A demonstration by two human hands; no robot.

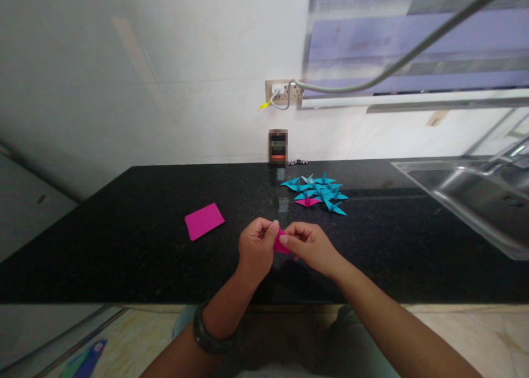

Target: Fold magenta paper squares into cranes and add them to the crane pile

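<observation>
Between my two hands is a small folded piece of pink paper (281, 246), held just above the dark countertop. My left hand (257, 247) pinches its left side, thumb on top. From the right, my right hand (312, 247) grips the other side between thumb and fingers. The fingers cover much of the paper, so its exact folded shape is hidden. Beyond my hands lies a cluster of blue paper cranes (320, 189), with one pink paper crane (307, 201) at its near edge and a pale one (308, 179) at the back.
A stack of pink paper (204, 221) lies on the black countertop (136, 240) to the left. A phone-like object (278, 147) leans on the wall, with a beaded string (298, 162) beside it. At right is a metal sink (487, 201). A cable runs from the wall socket (284, 92).
</observation>
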